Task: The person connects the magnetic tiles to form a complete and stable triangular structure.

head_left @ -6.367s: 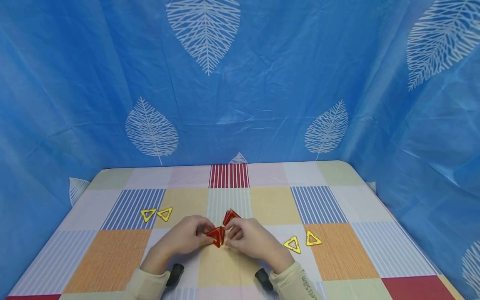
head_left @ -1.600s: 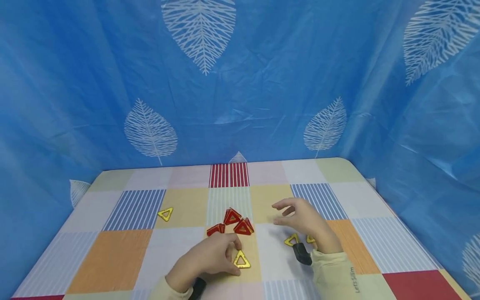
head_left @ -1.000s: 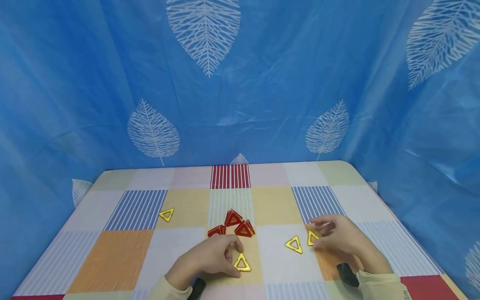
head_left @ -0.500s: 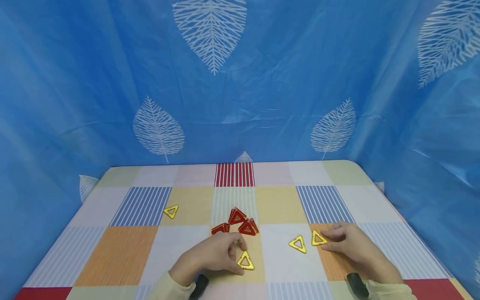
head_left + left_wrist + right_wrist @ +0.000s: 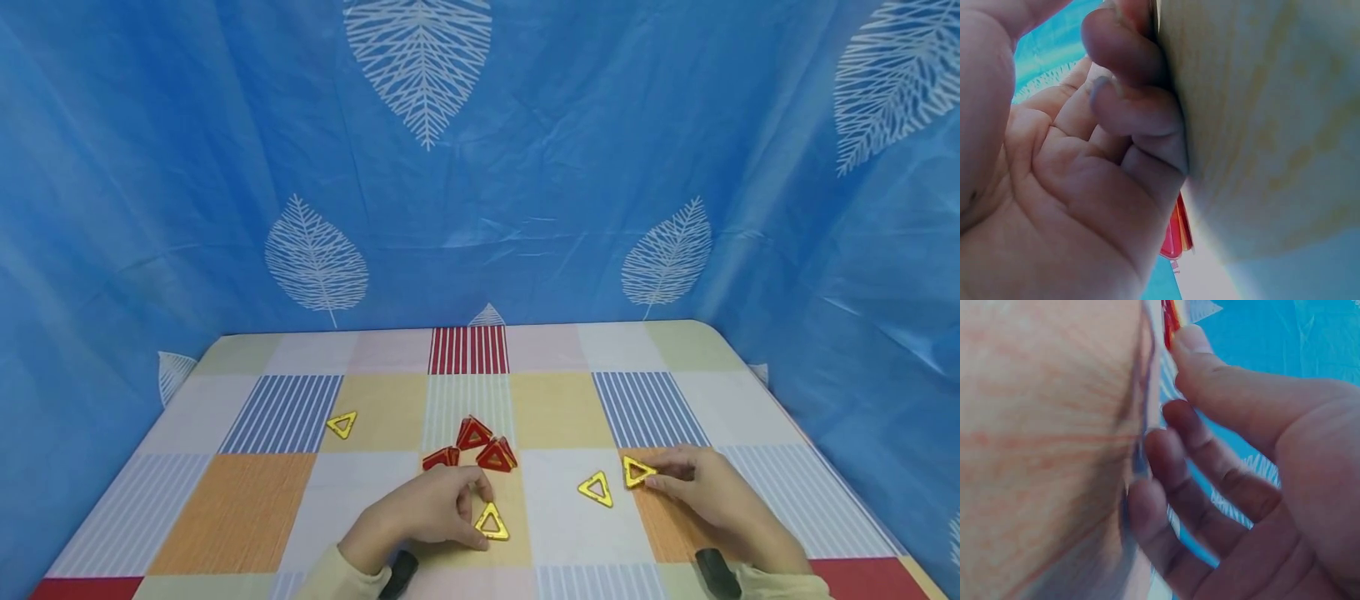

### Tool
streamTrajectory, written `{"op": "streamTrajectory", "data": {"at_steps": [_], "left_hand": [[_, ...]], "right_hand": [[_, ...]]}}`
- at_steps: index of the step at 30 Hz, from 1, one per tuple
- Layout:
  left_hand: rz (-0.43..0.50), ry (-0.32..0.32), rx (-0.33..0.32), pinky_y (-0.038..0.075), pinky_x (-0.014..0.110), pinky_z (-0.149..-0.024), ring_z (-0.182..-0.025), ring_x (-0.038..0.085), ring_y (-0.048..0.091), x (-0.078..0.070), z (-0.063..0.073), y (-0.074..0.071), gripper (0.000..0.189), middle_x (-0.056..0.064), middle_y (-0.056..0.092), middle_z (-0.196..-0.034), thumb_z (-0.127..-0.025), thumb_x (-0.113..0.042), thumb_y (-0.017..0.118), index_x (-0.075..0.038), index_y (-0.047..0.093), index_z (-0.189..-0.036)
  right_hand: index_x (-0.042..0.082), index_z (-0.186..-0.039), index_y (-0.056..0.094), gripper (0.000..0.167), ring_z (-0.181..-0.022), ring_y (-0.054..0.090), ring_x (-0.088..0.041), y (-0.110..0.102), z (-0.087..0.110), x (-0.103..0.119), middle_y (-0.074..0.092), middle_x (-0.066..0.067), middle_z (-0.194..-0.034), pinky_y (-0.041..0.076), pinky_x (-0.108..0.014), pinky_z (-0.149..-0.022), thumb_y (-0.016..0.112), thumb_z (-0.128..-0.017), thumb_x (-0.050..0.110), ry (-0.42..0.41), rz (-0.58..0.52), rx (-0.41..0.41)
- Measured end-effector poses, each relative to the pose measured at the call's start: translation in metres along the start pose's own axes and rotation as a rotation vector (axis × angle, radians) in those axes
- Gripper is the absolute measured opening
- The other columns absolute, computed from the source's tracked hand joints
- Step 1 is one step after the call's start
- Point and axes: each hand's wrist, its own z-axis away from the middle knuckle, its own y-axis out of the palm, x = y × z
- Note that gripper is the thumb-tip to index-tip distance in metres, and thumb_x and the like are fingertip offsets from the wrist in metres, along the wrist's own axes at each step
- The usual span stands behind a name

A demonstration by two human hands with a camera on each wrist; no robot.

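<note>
In the head view, my left hand rests on the table at the near middle. Its thumb and index finger pinch a yellow triangle tile lying flat. To the right, my right hand pinches another yellow triangle tile by its right corner. Both wrist views show the hands close against the tablecloth, with neither yellow tile visible. Just beyond the left hand are three small groups of red triangle tiles, the left one partly hidden by that hand.
A loose yellow triangle tile lies left of the right hand's tile. Another yellow triangle tile is at the left. The table wears a patchwork cloth, and a blue leaf-patterned curtain surrounds its back and sides.
Both hands have left the red tiles, now in three groups. A yellow tile has gone from the left to the near middle under my left hand. My right hand reached the rightmost tile and turned it slightly.
</note>
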Motion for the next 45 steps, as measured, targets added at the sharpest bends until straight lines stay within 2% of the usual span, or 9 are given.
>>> {"op": "streamTrajectory", "data": {"at_steps": [3,8,12,17,21,28,36,45], "left_hand": [[0.003,-0.011,-0.001,0.038,0.025,-0.048,-0.054,0.008,0.050,0.000,0.001,0.000,0.037,-0.005,0.059,-0.066,-0.073,-0.019,0.092,-0.019,0.063,-0.098],[-0.002,-0.011,-0.006,0.038,0.024,-0.049,-0.054,0.008,0.050,0.000,0.001,0.000,0.037,-0.005,0.058,-0.065,-0.074,-0.020,0.092,-0.019,0.063,-0.098],[-0.010,-0.003,-0.007,0.038,0.024,-0.049,-0.053,0.008,0.050,0.001,0.001,0.000,0.037,-0.006,0.058,-0.065,-0.074,-0.020,0.091,-0.020,0.063,-0.098],[-0.021,0.015,-0.009,0.038,0.024,-0.049,-0.053,0.006,0.050,0.001,0.000,0.001,0.037,-0.006,0.058,-0.064,-0.075,-0.020,0.091,-0.019,0.062,-0.098],[-0.021,0.014,-0.013,0.037,0.024,-0.048,-0.053,0.006,0.049,0.001,-0.001,0.001,0.037,-0.006,0.058,-0.064,-0.075,-0.020,0.091,-0.020,0.063,-0.098],[-0.025,0.006,-0.009,0.037,0.024,-0.047,-0.052,0.007,0.049,0.002,-0.001,0.002,0.036,-0.006,0.057,-0.064,-0.075,-0.022,0.091,-0.021,0.063,-0.098],[-0.041,0.024,-0.011,0.037,0.023,-0.048,-0.052,0.005,0.049,0.004,-0.002,0.002,0.037,-0.008,0.057,-0.064,-0.075,-0.022,0.091,-0.021,0.063,-0.099],[-0.042,0.035,-0.006,0.038,0.022,-0.047,-0.052,0.004,0.049,0.003,-0.002,0.001,0.036,-0.008,0.057,-0.064,-0.076,-0.021,0.090,-0.019,0.063,-0.100]], "right_hand": [[0.013,-0.116,0.077,0.033,-0.086,0.062,-0.016,-0.002,0.001,0.009,0.072,0.000,-0.100,0.052,-0.035,-0.074,0.080,-0.087,0.029,-0.015,-0.020,0.003],[0.011,-0.112,0.078,0.031,-0.086,0.066,-0.014,-0.002,-0.002,0.028,0.074,0.003,-0.097,0.054,-0.028,-0.074,0.080,-0.087,0.029,-0.133,-0.095,0.024],[0.009,-0.113,0.077,0.030,-0.088,0.067,-0.012,0.003,-0.005,0.044,0.074,0.003,-0.098,0.054,-0.027,-0.074,0.078,-0.089,0.026,-0.221,-0.165,0.099],[0.013,-0.110,0.078,0.027,-0.087,0.067,-0.011,0.016,-0.011,0.061,0.074,0.003,-0.100,0.054,-0.027,-0.074,0.080,-0.088,0.027,-0.266,-0.215,0.203],[0.015,-0.106,0.079,0.023,-0.087,0.066,-0.010,0.030,-0.015,0.071,0.073,0.004,-0.100,0.054,-0.027,-0.074,0.082,-0.086,0.027,-0.303,-0.225,0.246],[0.011,-0.103,0.080,0.022,-0.085,0.068,-0.010,0.052,-0.019,0.083,0.074,0.004,-0.096,0.055,-0.028,-0.076,0.082,-0.085,0.023,-0.403,-0.287,0.320],[0.008,-0.100,0.079,0.017,-0.077,0.067,-0.011,0.065,-0.020,0.100,0.073,0.004,-0.089,0.055,-0.027,-0.071,0.082,-0.085,0.016,-0.412,-0.353,0.397],[0.007,-0.101,0.079,0.016,-0.083,0.071,-0.012,0.079,-0.022,0.113,0.075,0.001,-0.092,0.056,-0.026,-0.075,0.080,-0.087,0.014,-0.433,-0.390,0.454]]}}
